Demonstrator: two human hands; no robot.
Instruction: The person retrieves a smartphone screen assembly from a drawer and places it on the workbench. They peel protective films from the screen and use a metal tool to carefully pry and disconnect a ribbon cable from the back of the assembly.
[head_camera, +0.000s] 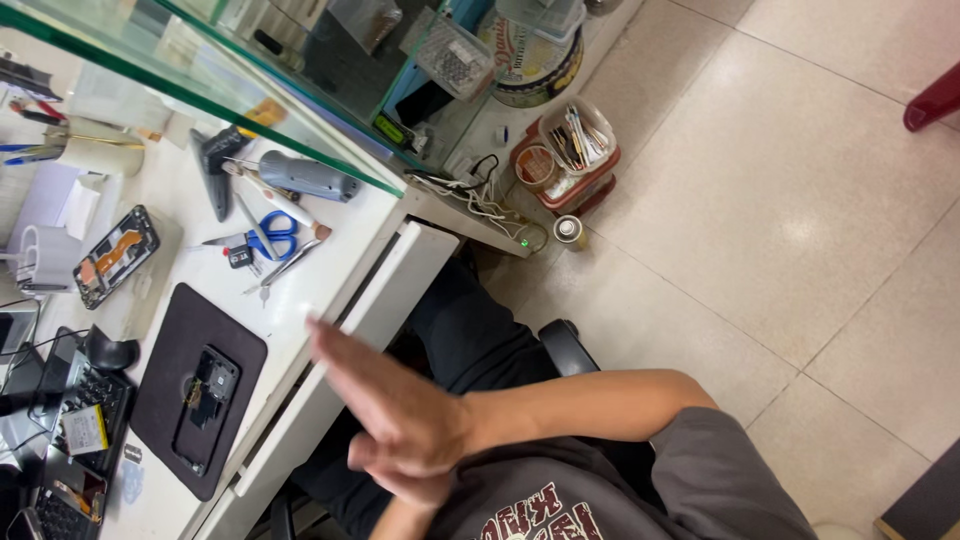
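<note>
On the floor beyond the table's far corner sits a clear round plastic tub with a red base (567, 150), crammed with what look like small tools and packets standing on end; I cannot tell them apart. Just beside it on the tiles stands a small spray can (569, 229) seen from above. Under the green-edged glass shelf (300, 110) that runs over the white table (330, 265), a small clear box (455, 60) holds tiny dark parts, too small to make out. A white drawer (400, 290) stands pulled out from the table's near edge.

The person sits at that edge with both hands held over the lap, off the table. The right hand (385, 395) is flat and fully open, fingers straight and together, pointing toward the drawer front, with the bare forearm running back across the body. The left hand (415, 485) lies beneath it, palm pressed up against the right one, mostly hidden. Neither hand grips anything.

Nearest to them on the table is a dark rectangular work mat (165, 380) near the near edge, and on it lies an opened black phone (205, 405) with its insides showing. Farther along lie blue-handled scissors (270, 235), and toward the table's far edge a second opened phone with an orange part inside (117, 255).
</note>
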